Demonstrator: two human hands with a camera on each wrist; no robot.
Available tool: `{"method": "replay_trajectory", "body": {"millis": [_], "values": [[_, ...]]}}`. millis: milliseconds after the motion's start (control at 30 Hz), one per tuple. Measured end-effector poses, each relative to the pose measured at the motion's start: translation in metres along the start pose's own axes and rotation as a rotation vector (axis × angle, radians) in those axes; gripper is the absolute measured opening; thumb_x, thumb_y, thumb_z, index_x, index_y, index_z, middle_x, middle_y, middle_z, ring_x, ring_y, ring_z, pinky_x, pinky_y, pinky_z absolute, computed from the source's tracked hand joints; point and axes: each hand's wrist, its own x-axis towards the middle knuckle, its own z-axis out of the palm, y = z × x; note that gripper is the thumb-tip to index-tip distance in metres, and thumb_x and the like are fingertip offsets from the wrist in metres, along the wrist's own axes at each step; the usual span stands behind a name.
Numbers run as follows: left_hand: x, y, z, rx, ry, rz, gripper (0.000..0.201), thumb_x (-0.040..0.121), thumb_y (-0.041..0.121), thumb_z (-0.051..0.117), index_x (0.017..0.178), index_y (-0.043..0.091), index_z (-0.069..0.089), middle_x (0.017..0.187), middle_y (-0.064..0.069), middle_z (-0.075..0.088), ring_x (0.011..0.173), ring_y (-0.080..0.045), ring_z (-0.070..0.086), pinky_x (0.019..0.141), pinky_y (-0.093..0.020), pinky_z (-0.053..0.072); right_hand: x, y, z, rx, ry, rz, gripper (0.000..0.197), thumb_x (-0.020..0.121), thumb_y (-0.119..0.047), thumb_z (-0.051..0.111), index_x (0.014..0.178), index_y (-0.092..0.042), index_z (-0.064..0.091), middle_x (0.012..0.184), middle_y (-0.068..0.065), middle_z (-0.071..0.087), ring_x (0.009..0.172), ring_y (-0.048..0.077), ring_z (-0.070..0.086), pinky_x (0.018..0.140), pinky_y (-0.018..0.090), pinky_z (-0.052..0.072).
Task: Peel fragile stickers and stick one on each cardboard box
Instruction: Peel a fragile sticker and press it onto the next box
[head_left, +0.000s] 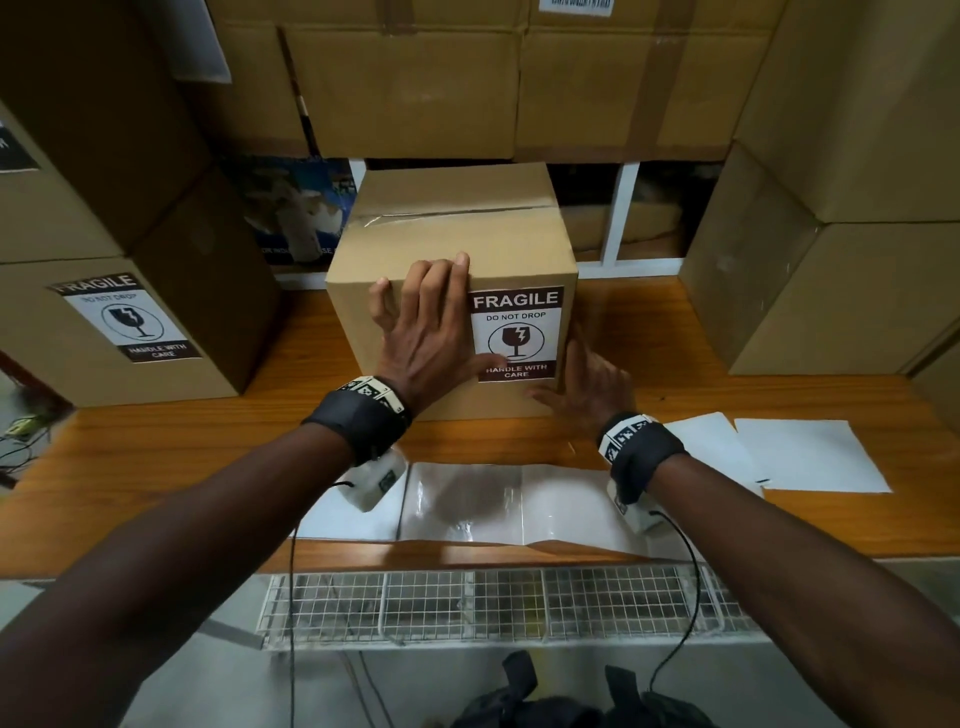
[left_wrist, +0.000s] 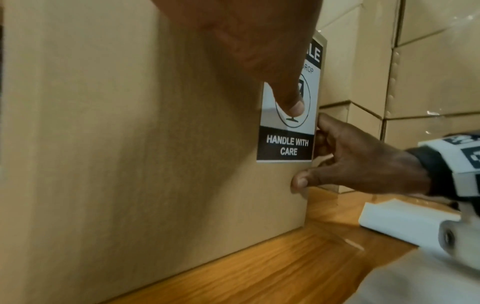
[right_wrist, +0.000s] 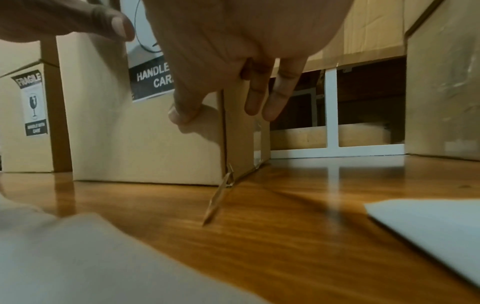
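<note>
- Fragile sticker (head_left: 516, 332): I see it flat on the near face of the middle cardboard box (head_left: 457, 218), toward its right edge.
- Left hand (head_left: 431, 322): fingers straight, thumb on the sticker, I judge to smooth it down.
- Right hand (head_left: 587, 384): fingers spread at the box's right corner, probably steadying it.
- Backing sheets (head_left: 810, 454): lying near on the wooden table (head_left: 779, 322), within reach.

Your head cam looks steeply down over both forearms at the box (head_left: 452, 291) on the wooden table (head_left: 675, 332), left wrist cam sits right against its front face, right wrist cam skims the tabletop, all three sharing its fragile sticker (head_left: 516, 332).
</note>
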Motion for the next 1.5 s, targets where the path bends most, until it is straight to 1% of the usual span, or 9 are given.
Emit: {"method": "replay_trajectory", "body": {"millis": [333,533,633,733,900,1033,1300,1400,1500], "values": [[0.016,-0.018,-0.008,-0.075,0.132,0.066,0.072,0.086,0.076,0.056,0.137,0.026,0.049,0.132,-0.006,0.06,0.124,-0.028,0.044,0.095,-0.045,0.024,0.025,0.023,-0.023,-0.205,-0.031,-0.128,0.093,0.087,-0.064,0.062,0.154,-0.011,0.027,0.105,0.011,0.074,0.083,0.027,0.072,0.075,0.041,0.059],[0.024,-0.02,-0.015,-0.215,0.165,0.051,0.042,0.096,0.054,0.059,0.126,0.026,0.065,0.124,0.0,0.064,0.12,-0.026,0.05,0.09,-0.043,0.023,0.03,0.004,-0.047,0.125,0.148,-0.127,0.093,0.082,-0.085,0.045,0.137,-0.01,0.05,0.11,0.011,0.073,0.09,0.026,0.072,0.072,0.041,0.061],[0.023,-0.02,-0.015,-0.258,0.166,0.029,0.035,0.1,0.048,0.054,0.125,0.026,0.068,0.122,0.0,0.066,0.118,-0.025,0.05,0.09,-0.042,0.023,0.028,-0.033,-0.058,0.395,0.355,-0.117,0.096,0.079,-0.065,0.072,0.149,-0.01,0.037,0.13,0.017,0.064,0.11,0.03,0.067,0.087,0.045,0.058],[0.025,-0.02,-0.018,-0.293,0.166,0.009,0.034,0.104,0.043,0.048,0.123,0.027,0.07,0.12,0.001,0.067,0.116,-0.024,0.051,0.089,-0.04,0.022,0.031,-0.057,-0.059,0.373,0.43,-0.036,0.104,0.071,-0.075,0.073,0.149,-0.018,0.034,0.137,0.017,0.059,0.118,0.034,0.062,0.093,0.051,0.055],[0.025,-0.019,-0.018,-0.304,0.165,0.004,0.035,0.104,0.041,0.046,0.119,0.025,0.072,0.118,0.001,0.067,0.115,-0.023,0.052,0.089,-0.04,0.022,0.035,-0.051,-0.06,0.341,0.43,0.012,0.095,0.072,-0.09,0.051,0.139,-0.023,0.043,0.101,0.012,0.072,0.081,0.027,0.071,0.072,0.045,0.061],[0.026,-0.017,-0.019,-0.314,0.17,-0.002,0.034,0.105,0.041,0.045,0.118,0.025,0.072,0.118,0.002,0.067,0.115,-0.023,0.051,0.089,-0.04,0.022,0.036,-0.04,-0.069,0.409,0.41,-0.082,0.074,0.088,-0.065,0.06,0.14,-0.014,0.052,0.09,0.008,0.071,0.057,0.01,0.059,0.049,0.023,0.048],[0.022,-0.021,-0.028,-0.323,0.101,0.017,0.033,0.105,0.038,0.047,0.126,0.024,0.069,0.123,0.002,0.066,0.118,-0.023,0.053,0.092,-0.041,0.025,0.037,-0.02,-0.069,0.396,0.38,-0.22,0.055,0.103,-0.051,0.043,0.148,-0.02,0.048,0.087,0.012,0.073,0.073,0.021,0.071,0.051,0.041,0.059],[0.01,-0.031,-0.039,-0.343,0.143,0.018,0.035,0.103,0.033,0.052,0.13,0.015,0.065,0.129,-0.007,0.063,0.122,-0.028,0.055,0.098,-0.046,0.036,0.031,-0.012,-0.067,0.449,0.338,-0.2,0.05,0.108,-0.037,0.041,0.155,-0.019,0.036,0.114,0.015,0.072,0.095,0.024,0.071,0.073,0.043,0.063],[-0.017,-0.046,-0.046,-0.328,0.269,-0.219,0.044,0.1,0.035,0.059,0.136,0.009,0.057,0.135,-0.016,0.056,0.127,-0.029,0.048,0.104,-0.041,0.035,0.02,-0.004,-0.063,0.506,0.247,-0.108,0.055,0.107,-0.04,0.043,0.157,-0.022,0.029,0.139,0.014,0.061,0.117,0.029,0.065,0.088,0.041,0.058]]}}
